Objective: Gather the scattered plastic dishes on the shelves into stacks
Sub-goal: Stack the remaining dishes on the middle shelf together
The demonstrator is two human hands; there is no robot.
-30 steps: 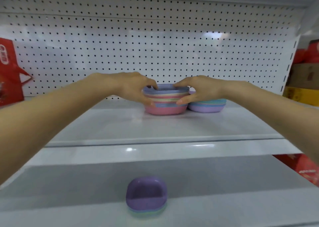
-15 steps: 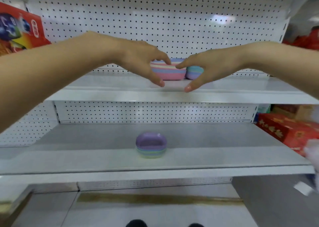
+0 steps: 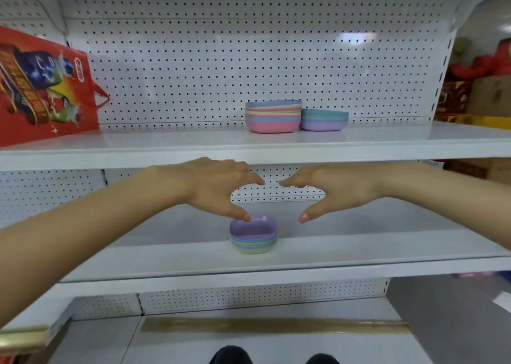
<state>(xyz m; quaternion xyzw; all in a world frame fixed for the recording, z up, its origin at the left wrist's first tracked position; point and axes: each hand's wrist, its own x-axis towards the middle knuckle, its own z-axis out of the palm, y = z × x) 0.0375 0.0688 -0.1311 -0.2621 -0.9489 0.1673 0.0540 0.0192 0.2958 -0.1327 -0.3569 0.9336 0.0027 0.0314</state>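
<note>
Lilac dish tops small stack (image 3: 253, 235), centre of middle shelf (image 3: 387, 253), near its front edge.

Change: both hands gripped pink-based stack (image 3: 273, 116) on upper shelf (image 3: 166, 142) a second ago; now released it and lowered to flank small stack.
- Left hand (image 3: 218, 186): spread, empty, thumb tip over dish rim; contact not confirmable.
- Right hand (image 3: 329, 191): spread, empty, clear of stack.

Judgement: upper pair settled; small stack next for pickup.

Dishes: smooth matte plastic, rounded-square, nested, pastel. Teal-lilac stack (image 3: 323, 119) sits against right side of pink-based one. Shelves: glossy white; pegboard (image 3: 249, 59) behind.
</note>
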